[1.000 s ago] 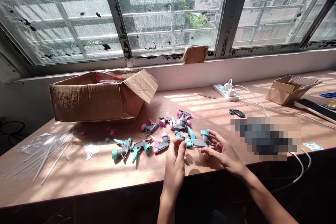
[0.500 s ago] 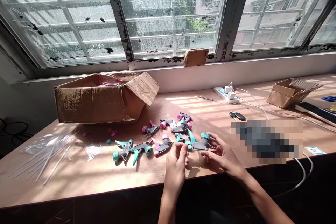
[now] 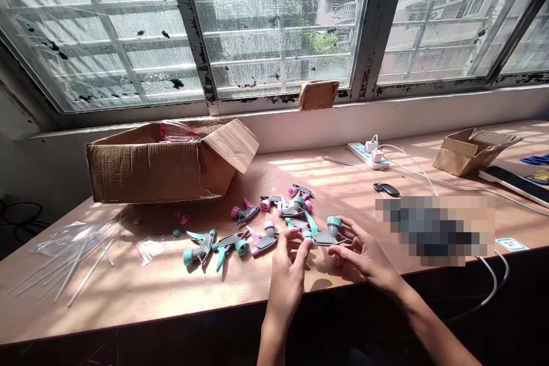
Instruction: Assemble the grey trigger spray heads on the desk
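A grey and teal trigger spray head (image 3: 328,234) is held up just above the table's front edge, its teal collar facing upward. My right hand (image 3: 362,251) grips its back end, with thumb and fingers around the grey body. At the other end, my left hand (image 3: 289,263) is closed with thumb and fingertips at the teal nozzle. Beyond my hands lie more spray heads in a loose cluster: a teal one (image 3: 199,249), another teal one (image 3: 231,246), a pink one (image 3: 266,238) and several others with pink or teal parts.
A cardboard box (image 3: 143,174) with a clear pink bottle (image 3: 175,130) stands at the back left. Thin white tubes (image 3: 79,271), a small plastic bag (image 3: 151,247) and small caps (image 3: 184,219) lie left. A power strip (image 3: 366,155), cables and a smaller box (image 3: 461,154) are right.
My left thumb and fingers have shifted slightly at the nozzle end. The spray head stays in nearly the same place, and the whole view has moved a little.
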A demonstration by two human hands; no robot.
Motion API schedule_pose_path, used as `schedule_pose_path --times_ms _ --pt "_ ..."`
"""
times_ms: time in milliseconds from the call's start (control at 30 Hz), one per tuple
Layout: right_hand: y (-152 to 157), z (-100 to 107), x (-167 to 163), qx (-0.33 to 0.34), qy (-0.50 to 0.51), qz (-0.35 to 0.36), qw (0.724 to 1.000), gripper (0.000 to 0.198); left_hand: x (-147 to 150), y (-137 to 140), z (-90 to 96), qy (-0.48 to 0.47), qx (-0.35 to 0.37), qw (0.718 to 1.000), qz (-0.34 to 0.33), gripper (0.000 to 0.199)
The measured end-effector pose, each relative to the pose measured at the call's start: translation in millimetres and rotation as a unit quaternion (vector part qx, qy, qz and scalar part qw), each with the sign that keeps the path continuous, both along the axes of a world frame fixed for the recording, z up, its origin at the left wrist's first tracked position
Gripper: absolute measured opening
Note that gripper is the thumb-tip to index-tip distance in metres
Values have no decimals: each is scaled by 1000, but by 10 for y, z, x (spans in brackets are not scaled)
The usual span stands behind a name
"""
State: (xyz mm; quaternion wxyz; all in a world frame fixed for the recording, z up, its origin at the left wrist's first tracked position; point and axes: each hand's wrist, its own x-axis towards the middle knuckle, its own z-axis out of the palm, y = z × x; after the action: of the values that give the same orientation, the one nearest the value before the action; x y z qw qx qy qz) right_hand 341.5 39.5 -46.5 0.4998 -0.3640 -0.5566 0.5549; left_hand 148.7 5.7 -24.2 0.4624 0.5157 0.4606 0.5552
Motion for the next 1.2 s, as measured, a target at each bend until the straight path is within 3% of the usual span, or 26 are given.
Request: schedule_pose_path --times_ms 100,367,600,800,1100,1200 --pt "-3 -4 1 1 -6 0 1000 63 0 18 -18 11 -23 1000 -11 26" --pt "-35 75 -11 -10 -10 -9 1000 66 -13 -75 87 43 15 999 -22 24" --pt "-20 15 -8 -8 -19 1 1000 69 12 -23 43 19 -22 1000 0 29" --pt "-41 77 -9 -12 -31 -9 999 63 -7 -57 68 33 21 999 7 20" --pt "-31 -9 3 -9 -20 3 1000 69 10 -69 113 40 -6 999 3 32" --pt "-34 11 -2 -12 -24 1 1000 67 2 -64 100 58 18 998 13 28"
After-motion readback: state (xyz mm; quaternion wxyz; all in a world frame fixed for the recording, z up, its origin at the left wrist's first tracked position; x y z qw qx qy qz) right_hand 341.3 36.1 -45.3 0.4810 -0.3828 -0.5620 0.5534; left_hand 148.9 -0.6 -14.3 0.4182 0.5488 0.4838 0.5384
